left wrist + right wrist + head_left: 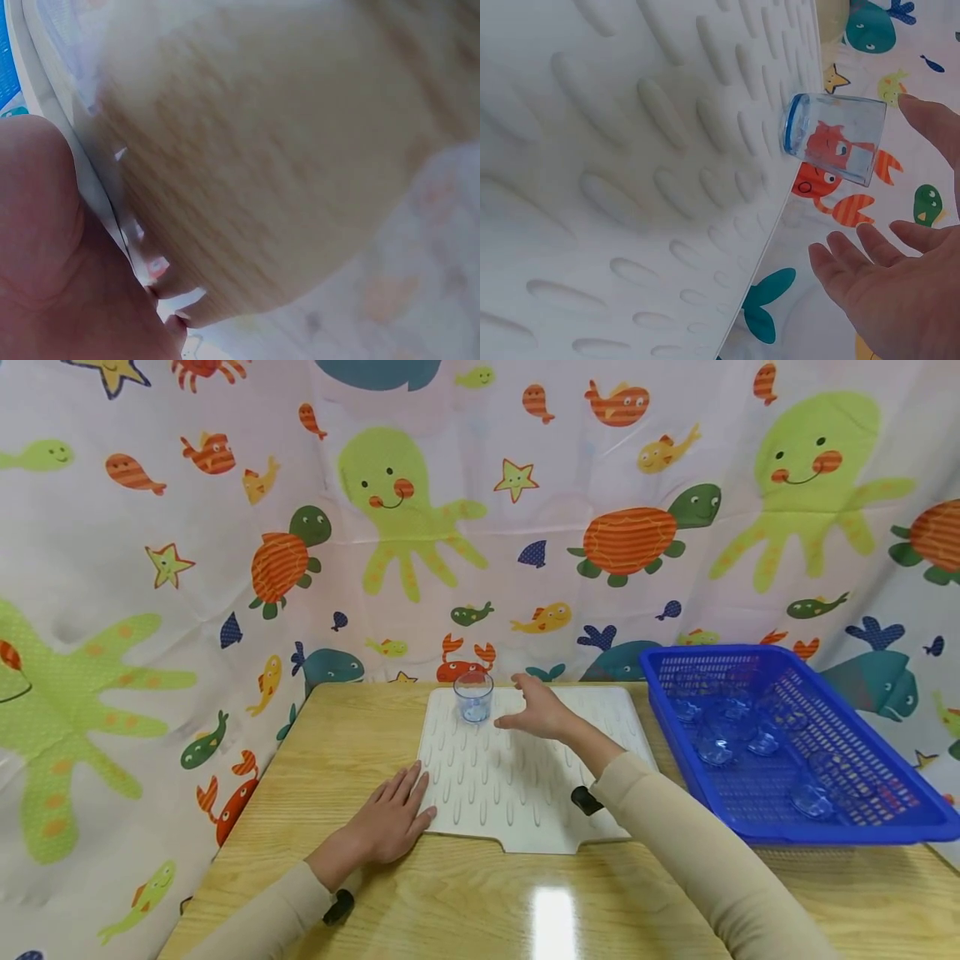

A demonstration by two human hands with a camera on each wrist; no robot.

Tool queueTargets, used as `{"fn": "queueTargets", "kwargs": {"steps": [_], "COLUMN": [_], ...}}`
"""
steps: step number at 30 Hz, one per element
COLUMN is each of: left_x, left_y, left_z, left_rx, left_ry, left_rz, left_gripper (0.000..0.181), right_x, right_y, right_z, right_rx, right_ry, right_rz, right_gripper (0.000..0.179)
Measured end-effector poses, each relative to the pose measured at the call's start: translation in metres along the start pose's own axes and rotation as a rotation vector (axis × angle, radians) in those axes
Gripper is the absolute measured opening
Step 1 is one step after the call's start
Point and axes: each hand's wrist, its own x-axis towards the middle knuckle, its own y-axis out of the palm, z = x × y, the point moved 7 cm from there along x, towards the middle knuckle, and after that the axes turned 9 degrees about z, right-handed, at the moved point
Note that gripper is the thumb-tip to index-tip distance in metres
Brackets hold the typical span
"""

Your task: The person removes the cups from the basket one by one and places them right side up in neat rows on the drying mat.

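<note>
A clear bluish glass (473, 700) stands upright near the back left corner of a white ridged drying board (480, 777). Just right of the glass, my right hand (538, 708) is held above the board, thumb and fingers spread apart. In the right wrist view a gap shows between the glass (836, 139) and that hand (900, 277), which holds nothing. My left hand (393, 818) rests flat on the wooden table, its fingertips at the board's left edge. The left wrist view shows part of this hand (45, 247) close up, with the table blurred.
A blue plastic basket (813, 706) stands to the right of the board, with several similar clear glasses (716, 745) inside. The wooden table (360, 727) carries everything. Behind and at the left hangs a curtain (487, 577) printed with sea animals.
</note>
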Motion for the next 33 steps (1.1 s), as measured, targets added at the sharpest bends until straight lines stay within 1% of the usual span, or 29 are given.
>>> {"fn": "queueTargets", "kwargs": {"steps": [6, 9, 11, 16, 18, 26, 30, 33], "left_x": [0.0, 0.001, 0.001, -0.001, -0.002, -0.007, -0.006, -0.004], "left_y": [0.001, 0.0, -0.001, -0.003, -0.003, -0.01, -0.008, -0.004], "left_z": [-0.001, -0.003, -0.004, -0.004, -0.003, -0.009, -0.008, -0.005], "left_rx": [-0.001, 0.0, -0.007, -0.016, -0.018, -0.027, -0.021, -0.003], "left_ry": [-0.011, -0.005, 0.005, -0.001, -0.005, 0.005, 0.006, 0.0], "left_rz": [0.018, 0.023, 0.013, 0.023, 0.03, 0.018, 0.021, 0.02], "left_gripper": [0.073, 0.072, 0.072, 0.071, 0.07, 0.07, 0.069, 0.069], "right_x": [-0.01, -0.018, -0.023, -0.033, -0.037, -0.055, -0.066, -0.074], "right_y": [-0.002, -0.006, -0.009, -0.011, -0.011, -0.012, -0.011, -0.012], "right_z": [0.001, 0.002, 0.003, 0.006, 0.008, 0.014, 0.014, 0.015], "right_rx": [-0.033, -0.049, -0.06, -0.085, -0.086, -0.075, -0.071, -0.075], "right_ry": [0.007, 0.028, 0.04, 0.046, 0.042, 0.009, -0.003, -0.019], "right_rz": [0.016, 0.007, -0.002, -0.005, -0.008, -0.013, -0.003, -0.008], "right_gripper": [0.092, 0.09, 0.089, 0.087, 0.086, 0.086, 0.086, 0.084]}}
